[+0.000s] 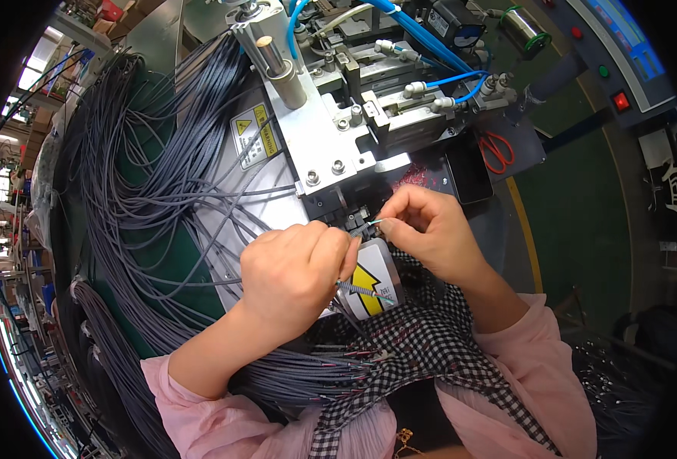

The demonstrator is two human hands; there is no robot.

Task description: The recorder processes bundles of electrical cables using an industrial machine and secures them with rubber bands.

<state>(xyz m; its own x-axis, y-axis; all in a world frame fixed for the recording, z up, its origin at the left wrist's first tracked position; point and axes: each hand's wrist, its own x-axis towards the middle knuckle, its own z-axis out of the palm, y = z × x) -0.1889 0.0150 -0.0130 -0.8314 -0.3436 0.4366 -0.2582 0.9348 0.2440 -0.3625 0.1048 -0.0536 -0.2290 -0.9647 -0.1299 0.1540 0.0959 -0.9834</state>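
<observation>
Left hand [296,264] gripped cable [363,229]; right hand [434,233] pinched wire [377,222].
Pulling hard beside the far machine [329,145] risked snapping the wire.

The cables [193,164] are slate grey; the held one [362,229] ends in pale green wire [376,222]. The sleeves [526,375] are pink, the apron [418,336] checked in black and white. The machine [308,141] is silver, its hoses [430,42] bright blue, a label [382,264] white with a black-edged yellow arrow.
</observation>
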